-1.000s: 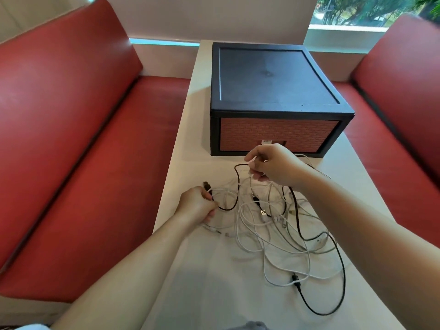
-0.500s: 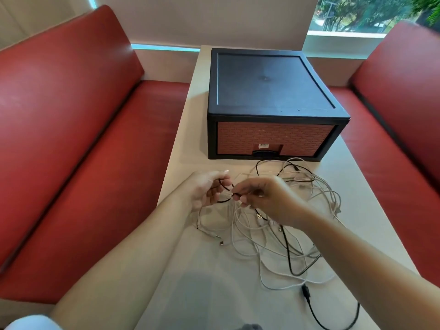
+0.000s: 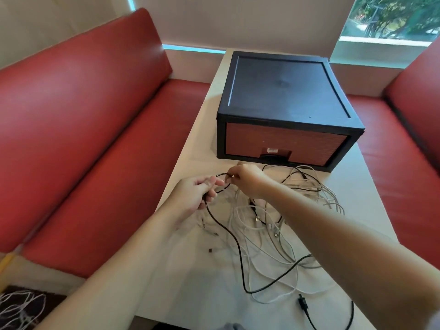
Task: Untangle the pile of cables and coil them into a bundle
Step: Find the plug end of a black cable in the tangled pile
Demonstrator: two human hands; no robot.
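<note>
Head view: just in front of drawer box [image 3: 283, 108], L hand [image 3: 195, 195] curls round black cable [image 3: 234, 241]. R hand [image 3: 246, 181] pinches its loop, prob. starting a coil. Tangled white cables [image 3: 269, 236] lie near box front.

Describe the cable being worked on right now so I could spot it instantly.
Find the black box with a red front on the white table; a tangle of cables lies before it. The left hand and right hand hold one black cable between them, above the tangle's left side. It is dark among mostly white cables, and the only one gripped.
</note>
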